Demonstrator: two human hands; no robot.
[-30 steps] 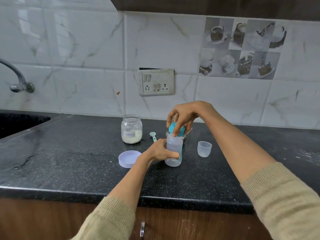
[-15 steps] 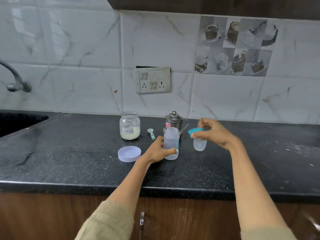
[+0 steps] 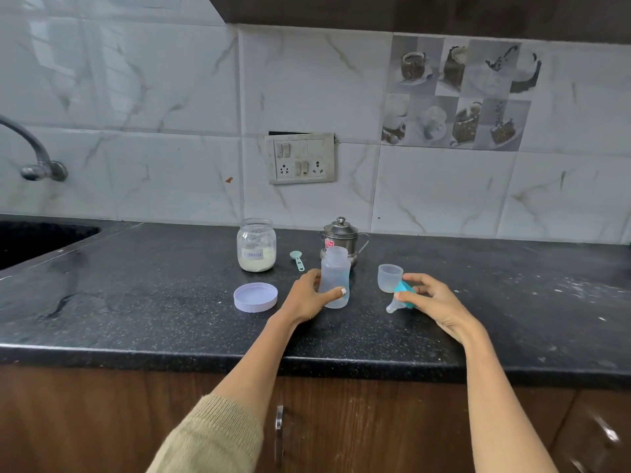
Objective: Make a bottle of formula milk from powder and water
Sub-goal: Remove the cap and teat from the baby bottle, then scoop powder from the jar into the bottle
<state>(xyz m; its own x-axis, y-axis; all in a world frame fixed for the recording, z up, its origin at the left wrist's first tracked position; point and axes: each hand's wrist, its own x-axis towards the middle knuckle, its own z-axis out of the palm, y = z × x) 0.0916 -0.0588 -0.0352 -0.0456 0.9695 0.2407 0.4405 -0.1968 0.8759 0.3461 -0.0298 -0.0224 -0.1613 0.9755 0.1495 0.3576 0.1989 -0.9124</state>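
The clear plastic feeding bottle (image 3: 335, 278) is standing upright and open-mouthed near the middle of the black speckled stone worktop (image 3: 136, 302), just in front of the small lidded steel pot (image 3: 339, 235). The left hand (image 3: 307, 297) is wrapping its lower body, fingers (image 3: 336, 292) closed round the base and the thumb behind. The right hand (image 3: 428, 300) is pinching the teal screw ring with its soft clear teat (image 3: 401, 297), tilted on its side with the teat tip touching or nearly touching the worktop, just beside the small translucent cap (image 3: 390, 277), which is sitting mouth-up.

Left of the bottle, the glass jar of pale formula powder (image 3: 256, 245) is standing open, its round lilac lid (image 3: 255, 297) lying flat in front of it, and the small green plastic scoop (image 3: 297, 259) is resting between jar and pot.

The bottle appears empty, so it is likely very light and easy to tip; its smooth, waisted plastic wall is probably a little slippery and slightly yielding, so gripping low around the waist, as the left hand is doing, seems the steadiest hold while anything is being poured or spooned in. The teat is soft and floppy, so the stiff ring is the sensible part to hold. The jar looks heavier and breakable, best taken round its body. Neither water nor powder seems to be in the bottle yet, so filling looks to be the next step
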